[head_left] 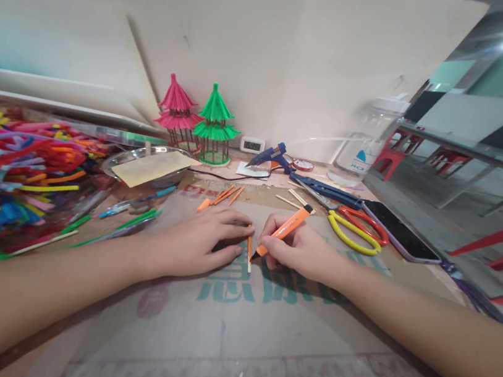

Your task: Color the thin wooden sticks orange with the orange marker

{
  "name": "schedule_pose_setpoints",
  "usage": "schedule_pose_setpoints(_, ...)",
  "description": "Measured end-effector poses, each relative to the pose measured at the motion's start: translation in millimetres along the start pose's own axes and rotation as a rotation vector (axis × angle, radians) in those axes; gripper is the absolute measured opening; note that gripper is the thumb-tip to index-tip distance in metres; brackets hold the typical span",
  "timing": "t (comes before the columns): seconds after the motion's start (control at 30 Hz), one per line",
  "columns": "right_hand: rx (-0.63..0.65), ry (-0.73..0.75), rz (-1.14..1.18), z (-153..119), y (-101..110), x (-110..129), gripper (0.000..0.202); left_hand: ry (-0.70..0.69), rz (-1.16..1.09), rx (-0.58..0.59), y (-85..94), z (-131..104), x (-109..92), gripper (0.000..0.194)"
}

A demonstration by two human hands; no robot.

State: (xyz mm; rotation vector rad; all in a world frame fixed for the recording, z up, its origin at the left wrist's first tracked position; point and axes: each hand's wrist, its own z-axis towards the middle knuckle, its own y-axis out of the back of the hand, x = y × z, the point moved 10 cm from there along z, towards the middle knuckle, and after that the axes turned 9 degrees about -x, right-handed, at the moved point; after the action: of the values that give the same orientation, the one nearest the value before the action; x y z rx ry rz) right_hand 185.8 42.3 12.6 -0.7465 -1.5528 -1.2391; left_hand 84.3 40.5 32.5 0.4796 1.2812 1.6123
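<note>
My right hand [287,246] grips an orange marker [283,230], its dark tip pointing down at a thin wooden stick [249,254]. Most of the stick's visible length is coloured orange, while the near end is pale wood. My left hand [200,237] lies palm down with its fingers stretched; a fingertip rests at the far end of the stick, and the thumb is apart from it on the left. Beyond this hand are several orange sticks [227,194] and an orange marker cap [203,205]. Past the right hand lie a few uncoloured sticks [294,201].
Coloured pipe cleaners [13,180] pile up at left, beside a metal dish [119,160]. Pink [178,109] and green [215,124] pagoda models stand behind. A glue gun [270,155], scissors [353,228], a phone [399,231] and a clear bottle [363,142] occupy the back right.
</note>
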Motion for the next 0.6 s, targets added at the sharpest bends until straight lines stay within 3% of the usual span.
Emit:
schedule_pose_setpoints(0.13, 0.055, 0.0, 0.026, -2.7, -4.5, 1.9, 0.011, 0.01, 0.002, 0.017, -1.5, -0.3, 0.9, 0.04)
schedule_pose_setpoints(0.33, 0.013, 0.009, 0.013, -2.4, -0.8, 2.1, 0.008, 0.006, 0.015, 0.019, -1.7, -0.3, 0.5, 0.041)
schedule_pose_setpoints(0.5, 0.096, 0.014, 0.029, -6.4, -9.1, 2.9, 0.011, 0.01, 0.011, 0.032, -3.1, -0.9, 1.1, 0.041)
schedule_pose_setpoints(0.6, 0.046, 0.009, 0.068, -3.0, -3.0, 0.7, 0.012, 0.005, 0.008, 0.018, -1.7, -0.6, 0.3, 0.04)
